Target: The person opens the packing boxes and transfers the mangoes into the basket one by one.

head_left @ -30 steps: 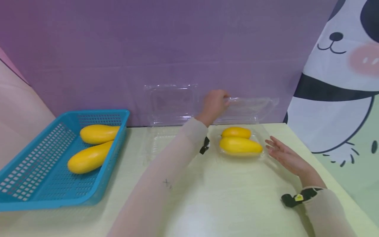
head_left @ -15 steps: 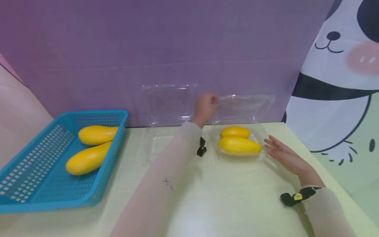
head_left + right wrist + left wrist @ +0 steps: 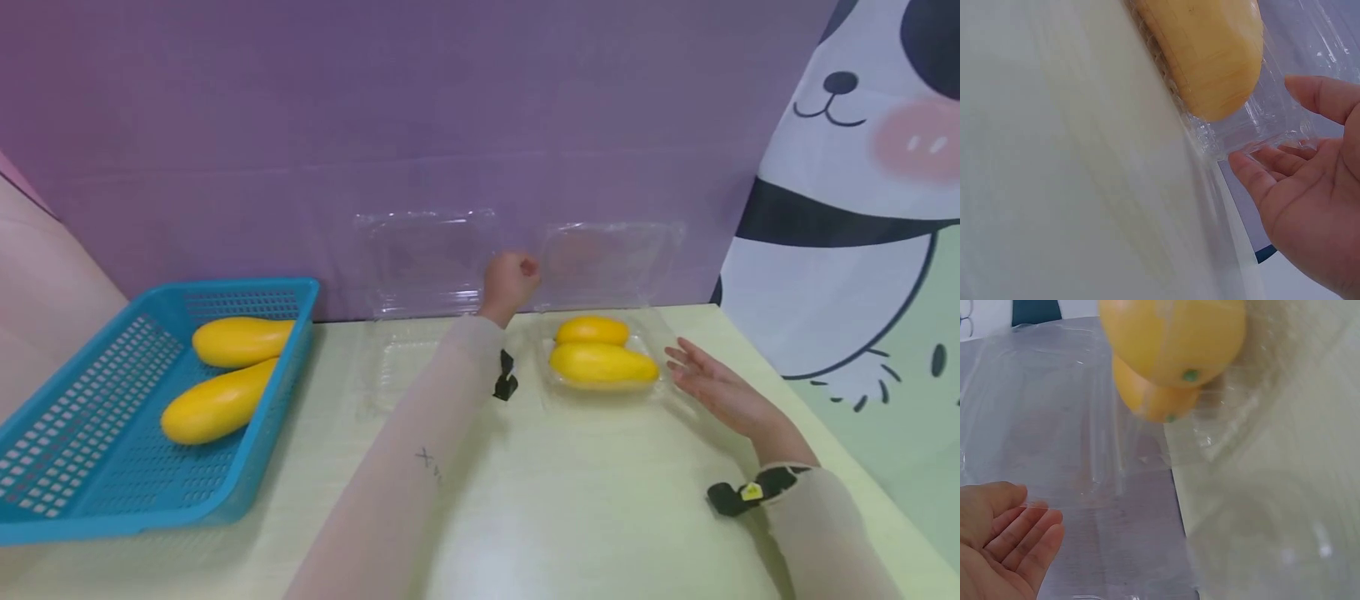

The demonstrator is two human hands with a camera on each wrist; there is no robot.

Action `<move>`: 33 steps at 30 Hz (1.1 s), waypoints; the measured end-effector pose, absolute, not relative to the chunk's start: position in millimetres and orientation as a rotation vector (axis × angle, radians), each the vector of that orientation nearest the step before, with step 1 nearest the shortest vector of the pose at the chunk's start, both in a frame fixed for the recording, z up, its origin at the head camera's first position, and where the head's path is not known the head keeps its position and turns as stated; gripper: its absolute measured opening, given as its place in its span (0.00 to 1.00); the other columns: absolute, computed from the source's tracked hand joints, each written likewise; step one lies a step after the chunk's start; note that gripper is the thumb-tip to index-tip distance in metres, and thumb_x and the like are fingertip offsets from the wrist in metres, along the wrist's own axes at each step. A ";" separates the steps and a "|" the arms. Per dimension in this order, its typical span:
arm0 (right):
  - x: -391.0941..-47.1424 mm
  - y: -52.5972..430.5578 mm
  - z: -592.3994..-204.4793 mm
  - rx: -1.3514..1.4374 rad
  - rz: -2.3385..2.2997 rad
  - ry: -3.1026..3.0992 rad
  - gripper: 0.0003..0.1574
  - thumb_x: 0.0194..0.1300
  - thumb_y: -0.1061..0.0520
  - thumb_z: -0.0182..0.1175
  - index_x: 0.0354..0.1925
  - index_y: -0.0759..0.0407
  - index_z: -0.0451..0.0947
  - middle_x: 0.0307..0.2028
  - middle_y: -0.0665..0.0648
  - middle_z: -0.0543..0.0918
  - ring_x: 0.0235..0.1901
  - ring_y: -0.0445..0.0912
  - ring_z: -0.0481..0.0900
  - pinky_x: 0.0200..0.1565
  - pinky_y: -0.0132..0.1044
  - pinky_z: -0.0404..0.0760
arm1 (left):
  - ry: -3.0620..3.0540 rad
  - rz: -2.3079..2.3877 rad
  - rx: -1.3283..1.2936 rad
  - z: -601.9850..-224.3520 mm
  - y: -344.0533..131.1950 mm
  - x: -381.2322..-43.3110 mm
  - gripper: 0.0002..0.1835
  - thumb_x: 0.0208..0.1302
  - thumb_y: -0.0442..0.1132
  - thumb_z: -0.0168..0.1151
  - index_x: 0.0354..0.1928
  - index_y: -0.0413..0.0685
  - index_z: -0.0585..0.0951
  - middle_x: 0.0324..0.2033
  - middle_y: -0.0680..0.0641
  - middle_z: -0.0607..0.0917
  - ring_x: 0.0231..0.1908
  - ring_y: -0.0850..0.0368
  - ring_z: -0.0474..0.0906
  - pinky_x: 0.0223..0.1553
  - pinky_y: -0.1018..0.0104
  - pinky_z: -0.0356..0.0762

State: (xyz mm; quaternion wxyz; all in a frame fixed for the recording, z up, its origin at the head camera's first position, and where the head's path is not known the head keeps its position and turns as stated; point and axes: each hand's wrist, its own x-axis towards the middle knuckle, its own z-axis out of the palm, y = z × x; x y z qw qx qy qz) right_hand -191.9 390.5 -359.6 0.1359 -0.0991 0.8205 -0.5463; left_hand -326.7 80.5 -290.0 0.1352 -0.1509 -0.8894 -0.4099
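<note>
Two long yellow papaya-like fruits (image 3: 602, 365) lie side by side in the base of the right clear plastic clamshell box (image 3: 558, 390). Its transparent lid (image 3: 607, 262) stands raised against the purple backdrop. My left hand (image 3: 508, 287) is beside the lid's left edge, fingers loosely curled; in the left wrist view a gap shows between thumb and fingertips, and the lid edge passes across the fingers. My right hand (image 3: 723, 392) is palm inward at the box's right side. Its fingertips (image 3: 1244, 165) touch or nearly touch the box corner in the right wrist view, thumb spread apart.
A second clear clamshell box (image 3: 401, 367), lid raised, stands left of the first, partly behind my left forearm. At the far left a blue perforated basket (image 3: 251, 467) holds two more yellow fruits (image 3: 217, 404). The purple backdrop (image 3: 420, 100) rises at the table's back edge.
The right box's lid has swung from a forward tilt to a more upright stance. My left hand has moved left and slightly down from its upper corner. My right hand has barely moved.
</note>
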 end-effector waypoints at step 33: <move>-197.1 392.0 -358.0 -0.255 -1.553 2.391 0.48 0.74 0.52 0.44 0.72 0.62 0.21 0.72 0.71 0.32 0.69 0.69 0.38 0.69 0.59 0.48 | -2.891 -1.102 -0.914 -268.4 89.0 -301.8 0.20 0.65 0.39 0.59 0.58 0.43 0.75 0.53 0.46 0.81 0.53 0.56 0.77 0.53 0.68 0.77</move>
